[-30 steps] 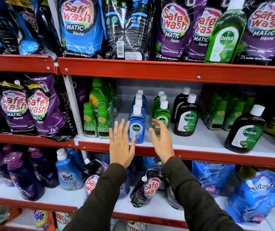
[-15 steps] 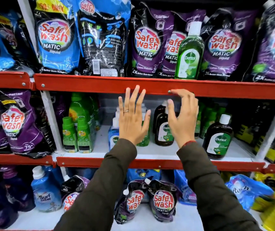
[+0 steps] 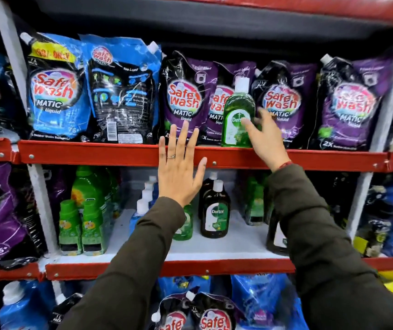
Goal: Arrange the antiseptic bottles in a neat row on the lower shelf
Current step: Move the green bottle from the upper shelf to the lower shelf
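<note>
Item: green antiseptic bottle (image 3: 238, 115), upright on the upper shelf (image 3: 90, 153), at one o'clock from our left hand (image 3: 179, 172).

Right hand (image 3: 263, 139): fingers apart, reaching, touching its label, not yet closed.

Left hand: spread, empty.

Lower shelf (image 3: 214, 248): brown bottle (image 3: 214, 210) standing; row unfinished, we judge.

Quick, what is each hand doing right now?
Left hand: open, fingers spread, holding nothing.
Right hand: open, touching the green Dettol bottle, not gripping it.
</note>
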